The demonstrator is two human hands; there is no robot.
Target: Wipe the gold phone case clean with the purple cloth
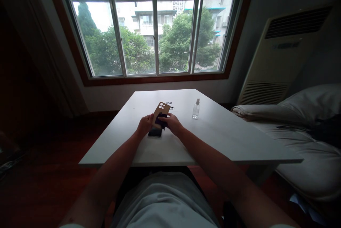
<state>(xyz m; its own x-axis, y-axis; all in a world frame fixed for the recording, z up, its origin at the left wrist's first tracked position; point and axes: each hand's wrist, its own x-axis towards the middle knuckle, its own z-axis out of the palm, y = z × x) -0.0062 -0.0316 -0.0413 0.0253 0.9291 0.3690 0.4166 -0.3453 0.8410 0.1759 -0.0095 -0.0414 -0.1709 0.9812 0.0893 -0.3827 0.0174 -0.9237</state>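
Note:
My left hand [145,125] grips the left edge of a tan, gold-coloured phone case [161,111] and holds it tilted above the white table [213,132]. My right hand [172,122] is closed on a dark purple cloth [161,121] pressed against the case. Under both hands a dark phone [155,133] lies flat on the table. A small clear spray bottle [196,109] stands upright to the right of my right hand, apart from it.
A small round dark object [169,104] lies on the table behind the case. A wide window is beyond the table. A standing air conditioner [282,53] and a bed with pale bedding [301,128] are at the right. My lap is below the table's front edge.

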